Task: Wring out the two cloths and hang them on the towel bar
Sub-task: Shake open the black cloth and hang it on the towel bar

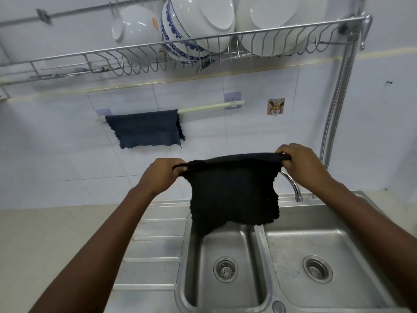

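While one cloth (144, 128) on bar (209, 107): both hands clamped on black cloth (234, 190).

Black cloth (234, 195): thick, nubbly terry weave, matt, edges scalloped and fuzzy. Dark blue cloth (144, 129) on the towel bar (212, 107): finer textile, matt, faint ribbed texture, wavy hem. Towel bar: smooth pale plastic by the look, slight sheen. Double sink (259, 249): brushed stainless metal, dull shine, whitish residue across the right basin floor. Faucet (293, 186): polished chrome, bright highlights. Dish rack (180, 57): shiny metal wire. Bowls (203, 21): glazed white ceramic, glossy, one with blue pattern. Wall tiles (67, 154): smooth, glossy white. Surface (45, 233): pale, matt, smooth.
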A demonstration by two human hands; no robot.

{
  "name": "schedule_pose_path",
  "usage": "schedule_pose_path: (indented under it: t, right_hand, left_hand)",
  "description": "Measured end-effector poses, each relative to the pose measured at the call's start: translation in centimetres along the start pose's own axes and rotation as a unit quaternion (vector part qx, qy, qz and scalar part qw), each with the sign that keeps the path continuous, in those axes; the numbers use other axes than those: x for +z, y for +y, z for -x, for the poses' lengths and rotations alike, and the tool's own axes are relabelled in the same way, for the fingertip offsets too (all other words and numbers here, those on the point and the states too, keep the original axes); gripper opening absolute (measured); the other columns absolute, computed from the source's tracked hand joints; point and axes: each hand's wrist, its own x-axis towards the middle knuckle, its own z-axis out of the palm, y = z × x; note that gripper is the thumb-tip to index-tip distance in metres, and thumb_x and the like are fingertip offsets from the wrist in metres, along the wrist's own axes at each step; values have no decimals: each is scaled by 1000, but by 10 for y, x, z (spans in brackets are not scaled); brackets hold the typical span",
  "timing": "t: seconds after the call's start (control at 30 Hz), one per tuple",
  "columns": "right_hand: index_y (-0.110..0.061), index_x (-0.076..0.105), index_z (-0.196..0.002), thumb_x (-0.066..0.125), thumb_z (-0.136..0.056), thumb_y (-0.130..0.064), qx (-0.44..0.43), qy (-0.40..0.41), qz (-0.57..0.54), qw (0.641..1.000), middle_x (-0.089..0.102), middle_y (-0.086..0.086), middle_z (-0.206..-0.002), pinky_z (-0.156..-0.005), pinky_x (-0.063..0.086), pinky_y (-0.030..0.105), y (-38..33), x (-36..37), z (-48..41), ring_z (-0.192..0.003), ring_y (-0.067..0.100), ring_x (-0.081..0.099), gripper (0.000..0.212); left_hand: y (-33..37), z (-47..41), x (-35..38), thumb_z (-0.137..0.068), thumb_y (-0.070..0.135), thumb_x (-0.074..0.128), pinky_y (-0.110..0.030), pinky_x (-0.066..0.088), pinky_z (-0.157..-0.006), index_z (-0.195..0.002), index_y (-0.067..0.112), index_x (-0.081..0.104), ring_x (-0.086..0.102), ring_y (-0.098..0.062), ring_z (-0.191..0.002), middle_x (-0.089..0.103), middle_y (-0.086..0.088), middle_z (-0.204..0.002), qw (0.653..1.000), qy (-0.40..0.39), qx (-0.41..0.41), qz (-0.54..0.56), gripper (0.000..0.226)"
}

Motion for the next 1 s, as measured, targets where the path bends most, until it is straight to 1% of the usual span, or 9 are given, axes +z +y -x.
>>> schedule_pose_path:
  t: [0.07,0.13,0.2,0.3,0.4,0.57,0.77,0.83,1.0]
  right_hand:
    - [-21,66,-84,51,-81,0,6,-34,-10,999,67,3,-80,-68,50,37,-2,-1,-2,-75,22,61,26]
    - [-22,67,-87,51,-83,-2,28,-1,-26,999,67,1,-79,-66,48,33,-2,-1,-4,-73,20,60,26]
    - [-23,67,-89,51,-83,-2,43,35,-43,998,67,0,-80,-65,44,30,-4,-2,-6,-73,20,59,27]
    - [-21,68,-89,50,-82,-1,57,5,-65,996,69,0,-84,-67,45,28,-6,-2,-7,-77,19,60,28]
    - [-17,69,-92,51,-83,1,78,-7,-98,992,67,2,-83,-61,41,17,-9,-3,-4,-68,12,57,27]
    - [-19,69,-86,52,-80,6,98,-17,-202,974,66,3,-70,-52,45,5,-12,3,8,-58,5,59,31]
    - [-15,71,-95,58,-83,-3,115,33,-322,939,71,0,-90,-75,47,23,-24,6,4,-84,12,63,21]
    - [-15,71,-94,58,-84,-3,123,17,-327,937,70,-2,-90,-74,47,23,-27,6,2,-84,11,63,21]
    - [-21,70,-89,54,-86,-4,142,-30,-274,951,71,1,-87,-78,54,35,-23,16,-2,-81,21,67,24]
  left_hand:
    - [1,1,2,-96,20,51,-23,43,-69,-100,21,72,61,-17,-80,69,2,-89,1000,3,-9,0,20]
    - [2,1,3,-96,19,51,-24,45,-71,-100,22,72,63,-17,-78,71,1,-88,999,44,-24,19,21]
    - [5,1,1,-95,17,52,-22,46,-69,-99,22,71,65,-15,-73,71,1,-87,995,61,-37,64,20]
    - [10,1,-3,-94,13,54,-16,46,-64,-101,19,71,64,-10,-73,70,0,-91,985,76,-58,142,19]
    - [7,2,-2,-95,15,55,-20,49,-65,-106,14,69,64,-16,-77,70,-6,-97,968,75,-106,214,18]
    - [-1,5,0,-94,14,57,-23,48,-73,-107,12,71,67,-21,-83,73,-8,-99,977,97,-106,156,20]
    - [-1,5,-7,-95,21,55,-21,44,-80,-108,15,70,60,-15,-90,66,4,-97,972,176,-86,127,20]
    - [-5,7,-8,-95,23,55,-24,44,-79,-105,17,70,59,-14,-89,65,6,-94,978,154,-83,115,19]
    - [-33,15,-5,-99,29,45,-34,51,-74,-93,19,65,65,-21,-72,70,-3,-75,992,-24,-114,51,22]
